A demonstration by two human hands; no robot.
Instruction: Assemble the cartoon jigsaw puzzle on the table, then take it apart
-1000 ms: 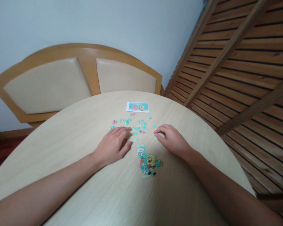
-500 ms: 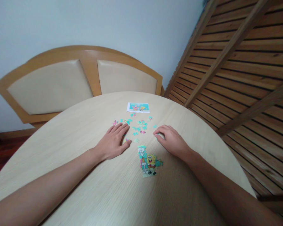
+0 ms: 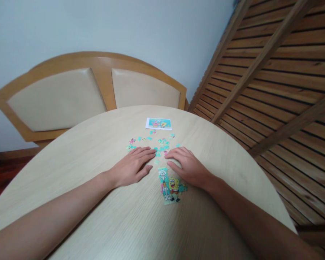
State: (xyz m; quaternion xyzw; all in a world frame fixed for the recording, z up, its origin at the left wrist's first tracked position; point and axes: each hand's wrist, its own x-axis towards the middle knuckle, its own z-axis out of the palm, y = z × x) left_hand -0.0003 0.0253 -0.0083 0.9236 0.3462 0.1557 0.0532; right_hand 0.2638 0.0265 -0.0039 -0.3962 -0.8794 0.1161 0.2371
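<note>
left hand spread, nothing gripped | right hand loosely parted by pink piece, mid-frame | loose pieces best slid flat tbh, joined section lower-centre left unbumped

Left hand, bare — is lying palm down, fingers pointing forward, thumb standing apart. Right hand, bare — is curving inward, thumb and forefinger standing apart. Left forearm and right forearm are slanting inward.
</note>
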